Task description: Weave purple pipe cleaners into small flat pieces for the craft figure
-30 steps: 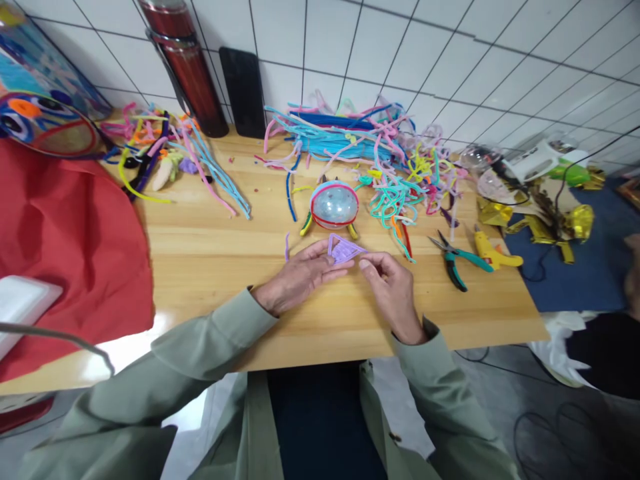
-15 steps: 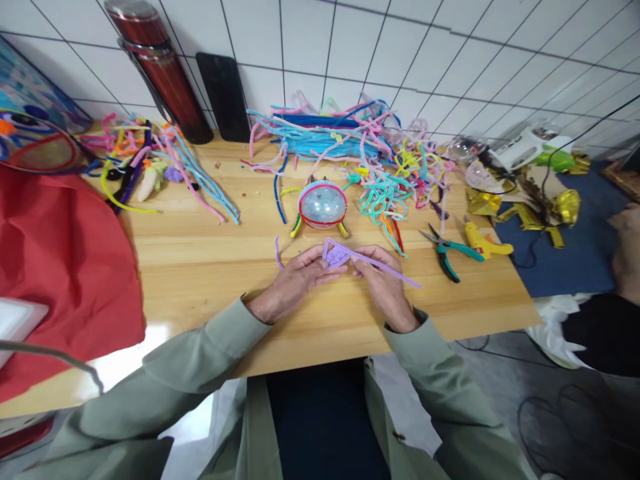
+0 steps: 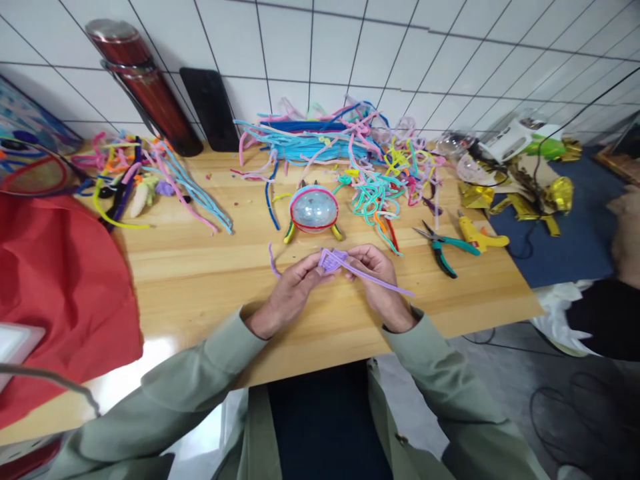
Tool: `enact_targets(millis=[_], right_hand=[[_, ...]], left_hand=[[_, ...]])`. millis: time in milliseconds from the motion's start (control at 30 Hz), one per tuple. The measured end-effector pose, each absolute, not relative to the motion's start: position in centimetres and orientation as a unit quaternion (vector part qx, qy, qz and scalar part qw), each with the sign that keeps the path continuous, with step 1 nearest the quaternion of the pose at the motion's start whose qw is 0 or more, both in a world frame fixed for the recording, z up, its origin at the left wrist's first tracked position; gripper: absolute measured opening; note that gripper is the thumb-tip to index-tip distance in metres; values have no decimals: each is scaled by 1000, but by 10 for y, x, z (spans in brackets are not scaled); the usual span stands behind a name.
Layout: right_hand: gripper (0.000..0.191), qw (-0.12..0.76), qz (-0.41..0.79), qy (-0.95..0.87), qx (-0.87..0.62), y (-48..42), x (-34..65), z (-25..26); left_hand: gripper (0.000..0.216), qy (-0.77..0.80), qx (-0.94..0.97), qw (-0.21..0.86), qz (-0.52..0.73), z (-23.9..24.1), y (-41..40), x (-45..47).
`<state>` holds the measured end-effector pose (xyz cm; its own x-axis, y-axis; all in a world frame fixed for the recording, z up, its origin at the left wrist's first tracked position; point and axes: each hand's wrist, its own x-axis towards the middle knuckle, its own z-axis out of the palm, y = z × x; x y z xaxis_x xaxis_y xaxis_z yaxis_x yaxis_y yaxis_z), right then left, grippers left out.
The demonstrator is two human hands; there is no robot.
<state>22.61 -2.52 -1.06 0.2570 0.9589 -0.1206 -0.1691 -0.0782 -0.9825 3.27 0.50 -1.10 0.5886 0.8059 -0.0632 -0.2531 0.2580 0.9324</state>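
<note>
Head view: two hands, left hand (image 3: 290, 293) and right hand (image 3: 377, 277), fingers clamped on one purple pipe cleaner (image 3: 334, 260).

Both hands: left hand (image 3: 289, 293), right hand (image 3: 379, 279) pinch purple pipe-cleaner shape (image 3: 332, 261) above table (image 3: 200, 267).

- Purple pipe-cleaner shape (image 3: 331, 260): part hidden behind the fingers of both hands.
- Red cloth (image 3: 55, 293): cut off at left edge.
- Another person's hand (image 3: 627, 233): cut off at right edge, blurred.
- Glue gun (image 3: 477, 235): cord end hidden.
</note>
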Motion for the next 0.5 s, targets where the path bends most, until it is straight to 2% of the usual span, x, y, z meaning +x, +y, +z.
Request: enact_targets(millis=[300,500], right_hand=[[38,578,503,-362,-531,-27,225,-10],[40,567,436,-418,-560,-31,222,-14]], left_hand=[[42,311,507,715,369,-10,1,37],[41,325,493,719,367,-5,1,37]])
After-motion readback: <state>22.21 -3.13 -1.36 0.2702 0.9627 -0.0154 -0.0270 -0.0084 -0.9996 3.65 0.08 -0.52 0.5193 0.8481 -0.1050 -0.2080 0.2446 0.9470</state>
